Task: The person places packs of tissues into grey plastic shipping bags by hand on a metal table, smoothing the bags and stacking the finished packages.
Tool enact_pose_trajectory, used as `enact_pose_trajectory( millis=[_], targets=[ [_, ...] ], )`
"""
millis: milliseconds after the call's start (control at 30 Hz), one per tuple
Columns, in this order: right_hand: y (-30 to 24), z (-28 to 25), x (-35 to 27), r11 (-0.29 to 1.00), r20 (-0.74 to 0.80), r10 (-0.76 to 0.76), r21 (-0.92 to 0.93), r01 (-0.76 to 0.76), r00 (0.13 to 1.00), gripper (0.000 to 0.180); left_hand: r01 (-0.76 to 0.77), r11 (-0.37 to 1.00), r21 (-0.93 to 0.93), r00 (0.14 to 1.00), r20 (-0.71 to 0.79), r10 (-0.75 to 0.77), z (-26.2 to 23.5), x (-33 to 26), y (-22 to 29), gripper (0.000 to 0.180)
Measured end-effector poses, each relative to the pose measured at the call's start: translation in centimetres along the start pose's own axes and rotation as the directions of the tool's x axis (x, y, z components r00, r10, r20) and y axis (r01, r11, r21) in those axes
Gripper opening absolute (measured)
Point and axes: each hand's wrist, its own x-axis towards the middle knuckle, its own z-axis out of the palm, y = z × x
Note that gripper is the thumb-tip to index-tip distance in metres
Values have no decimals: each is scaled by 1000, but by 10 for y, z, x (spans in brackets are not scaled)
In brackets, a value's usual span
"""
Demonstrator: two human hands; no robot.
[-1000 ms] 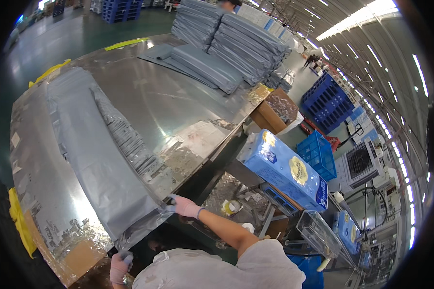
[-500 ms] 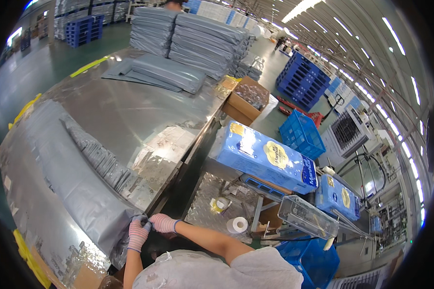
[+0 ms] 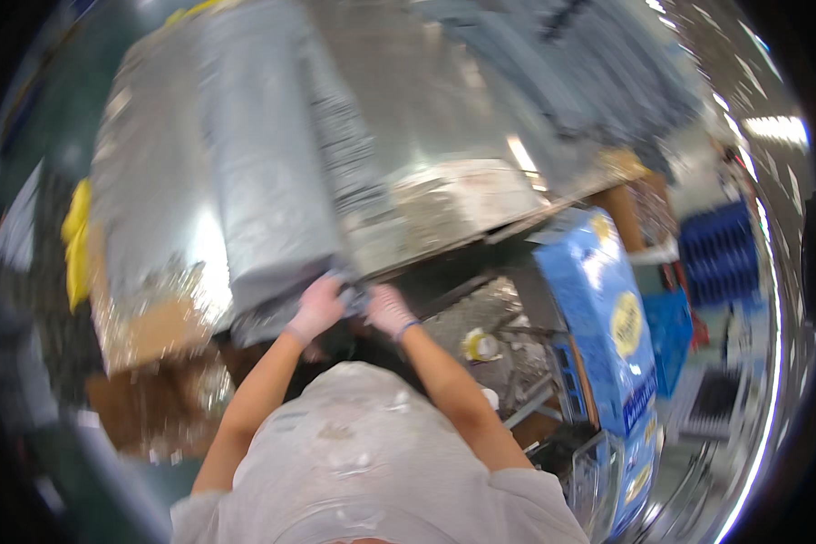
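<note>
Frame is motion-blurred; fine detail unreliable. Both your gloved hands sit side by side at the near edge of the metal table [image 3: 444,118]: left hand [image 3: 315,306] and right hand [image 3: 388,310] each appear closed on the near end of the long grey bag [image 3: 272,190], which lies lengthwise on the tabletop and runs away from you. Exact finger placement cannot be told through the blur. Risks, as judged: your grip is on the bag's end only, so a pull could let the far length drag and snag, or slide sideways off the polished surface. The gloves may slip on the smooth film. The blue carton [image 3: 607,317] stands near your right elbow, below the table edge; a wide swing could knock it. The yellow item [image 3: 77,245] at the left edge is well apart.
</note>
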Motion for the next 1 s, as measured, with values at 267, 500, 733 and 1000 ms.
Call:
enact_pose_trajectory(
  millis=[267,500,733,1000],
  targets=[
    [-14,0,-2,952,148,-205,262,161,968,22,102,995,21,995,-14,-102,-24,-18,26,26],
    [-27,-9,-7,937,330,-67,344,-54,942,25,-8,992,127,998,69,-1,-21,-8,35,24],
    [-15,-7,-2,859,335,-53,496,-128,941,20,42,853,-520,999,29,-32,-34,-50,17,13],
    [30,-23,8,867,302,53,460,-194,952,37,604,759,-243,646,-408,-645,-145,-255,-99,25]
  ],
)
